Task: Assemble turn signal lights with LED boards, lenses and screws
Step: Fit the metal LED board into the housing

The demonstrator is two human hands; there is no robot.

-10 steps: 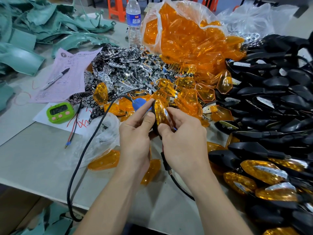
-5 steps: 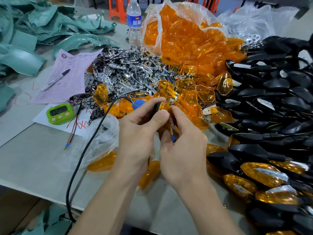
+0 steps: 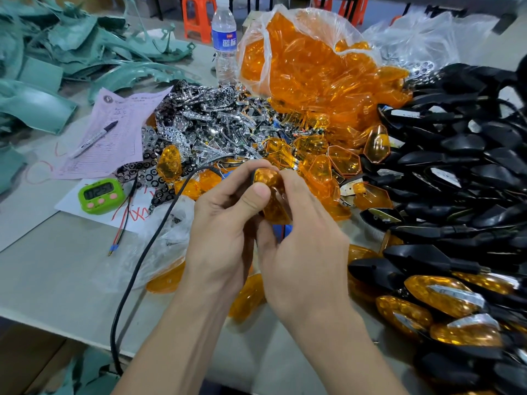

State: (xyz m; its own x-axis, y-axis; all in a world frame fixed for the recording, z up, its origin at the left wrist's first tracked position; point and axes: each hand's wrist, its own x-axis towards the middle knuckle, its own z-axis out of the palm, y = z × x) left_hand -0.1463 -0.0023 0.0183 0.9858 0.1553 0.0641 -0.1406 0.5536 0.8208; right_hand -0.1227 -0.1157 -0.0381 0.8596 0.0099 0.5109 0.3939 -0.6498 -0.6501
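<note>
My left hand (image 3: 225, 238) and right hand (image 3: 302, 252) both clamp one orange lens (image 3: 271, 192) above the desk (image 3: 57, 266), likely to seat it squarely. Spare lenses (image 3: 342, 161) and shiny boards (image 3: 205, 124) lie beyond, within reach.

Looks like a small assembly workshop: holds a worktable (image 3: 51, 275) heaped with bulk parts, a plastic bag (image 3: 256, 32) of orange lenses (image 3: 313, 78), a pile of shiny LED boards (image 3: 211, 121), stacked black housings (image 3: 462, 143), beside a green timer (image 3: 100, 195) and a printed form (image 3: 128, 143).
</note>
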